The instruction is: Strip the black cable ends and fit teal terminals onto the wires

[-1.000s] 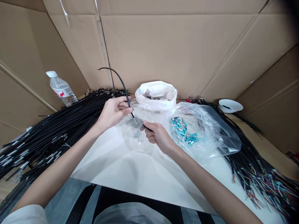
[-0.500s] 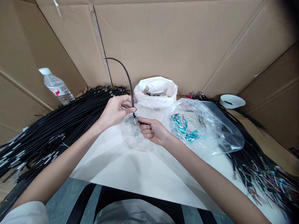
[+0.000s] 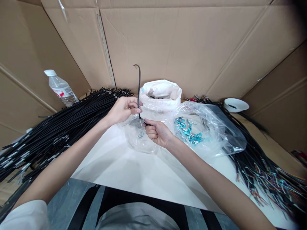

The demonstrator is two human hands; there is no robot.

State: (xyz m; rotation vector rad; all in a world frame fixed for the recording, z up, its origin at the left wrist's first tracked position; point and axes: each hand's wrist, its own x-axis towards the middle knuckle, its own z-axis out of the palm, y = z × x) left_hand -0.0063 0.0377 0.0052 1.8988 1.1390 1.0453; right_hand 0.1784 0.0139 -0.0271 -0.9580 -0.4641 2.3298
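Between thumb and fingers, my left hand (image 3: 125, 109) pinches a black cable (image 3: 139, 83) close to its lower end. The cable stands upright, and its top curls over to the left. My right hand (image 3: 157, 131) is closed just below and to the right, gripping a small dark item by the cable's lower end; its kind is mostly hidden by the fingers. Beneath both hands lies a clear plastic bag (image 3: 144, 145) with small metal pieces (image 3: 140, 134) in it.
Bundled black cables (image 3: 72, 124) cover the left side beside a water bottle (image 3: 62, 90). Behind my hands stands a white bag (image 3: 160, 103). To the right are a clear bag (image 3: 225, 137) with teal connectors (image 3: 189, 131), cables with coloured wire ends (image 3: 268, 179) and a white bowl (image 3: 236, 105).
The cable's upper end has swung to the right and now stands straighter. Both hands keep their pinch near its lower end, having shifted only slightly.
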